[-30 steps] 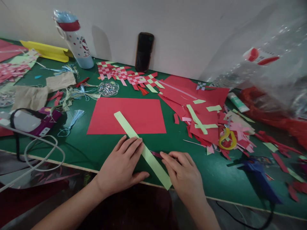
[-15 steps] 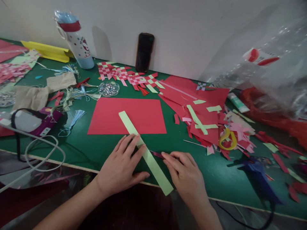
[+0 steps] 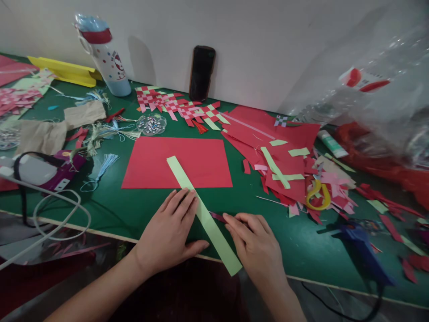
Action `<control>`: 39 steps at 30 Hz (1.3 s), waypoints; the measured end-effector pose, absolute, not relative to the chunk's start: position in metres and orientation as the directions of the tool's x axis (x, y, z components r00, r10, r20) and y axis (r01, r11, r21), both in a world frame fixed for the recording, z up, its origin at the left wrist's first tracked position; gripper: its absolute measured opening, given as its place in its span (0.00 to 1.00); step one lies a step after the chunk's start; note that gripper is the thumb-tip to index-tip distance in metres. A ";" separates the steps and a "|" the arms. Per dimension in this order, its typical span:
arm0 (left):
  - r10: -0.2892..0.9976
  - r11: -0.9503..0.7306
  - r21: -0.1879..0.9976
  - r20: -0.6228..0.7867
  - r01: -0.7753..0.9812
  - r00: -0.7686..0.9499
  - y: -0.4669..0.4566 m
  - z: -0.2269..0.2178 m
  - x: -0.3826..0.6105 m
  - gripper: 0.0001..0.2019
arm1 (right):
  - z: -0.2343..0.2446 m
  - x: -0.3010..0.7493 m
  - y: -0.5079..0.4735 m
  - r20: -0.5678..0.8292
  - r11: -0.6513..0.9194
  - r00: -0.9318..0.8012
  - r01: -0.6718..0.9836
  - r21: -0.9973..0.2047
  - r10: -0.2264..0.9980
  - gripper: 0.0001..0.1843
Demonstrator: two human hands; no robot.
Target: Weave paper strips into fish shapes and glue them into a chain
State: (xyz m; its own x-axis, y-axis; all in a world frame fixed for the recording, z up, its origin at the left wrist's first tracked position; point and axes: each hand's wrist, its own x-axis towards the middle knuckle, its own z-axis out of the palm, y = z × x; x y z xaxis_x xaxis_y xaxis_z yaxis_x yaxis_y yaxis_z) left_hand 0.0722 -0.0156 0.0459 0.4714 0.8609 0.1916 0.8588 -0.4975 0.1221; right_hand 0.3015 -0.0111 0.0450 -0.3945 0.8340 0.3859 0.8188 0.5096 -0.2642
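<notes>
A long pale green paper strip (image 3: 216, 232) lies slantwise, its far end over a red paper sheet (image 3: 154, 163) and its near end past the table's front edge. My left hand (image 3: 169, 228) rests flat with its fingertips on the strip's left edge, thumb spread toward me. To the right of the strip, my right hand (image 3: 256, 241) pinches a slim purple-handled tool (image 3: 217, 217) between thumb and fingers. The tool's thin tip points left, at the strip's right edge; whether it touches the paper I cannot tell.
Yellow-handled scissors (image 3: 318, 195) lie among paper scraps at right, with a blue glue gun (image 3: 365, 252) nearer the edge. Behind are woven paper pieces (image 3: 177, 105), a dish of beads (image 3: 151, 124), a phone (image 3: 202, 74) and a bottle (image 3: 112, 62). White cable (image 3: 62, 194) loops at left.
The fingers of my left hand have drawn closer together on the strip. My right hand has shifted slightly left with the tool. The strip has barely moved.
</notes>
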 end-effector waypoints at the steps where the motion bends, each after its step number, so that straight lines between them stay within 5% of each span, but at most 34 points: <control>1: 0.861 -0.498 0.121 0.189 0.859 0.472 -0.016 0.046 0.072 0.41 | 0.045 0.302 -0.011 0.393 0.507 -0.389 0.821 -0.262 0.833 0.12; 20: 0.859 -0.503 0.156 0.201 0.850 0.471 -0.015 0.045 0.072 0.42 | 0.045 0.296 -0.006 0.426 0.512 -0.382 0.822 -0.249 0.820 0.12; 29: 0.864 -0.498 0.247 0.221 0.831 0.452 -0.015 0.051 0.072 0.33 | 0.047 0.303 -0.013 0.384 0.506 -0.390 0.818 -0.273 0.837 0.12; 39: 0.865 -0.489 0.174 0.221 0.855 0.450 -0.017 0.045 0.073 0.39 | 0.045 0.301 -0.014 0.402 0.499 -0.376 0.826 -0.263 0.835 0.12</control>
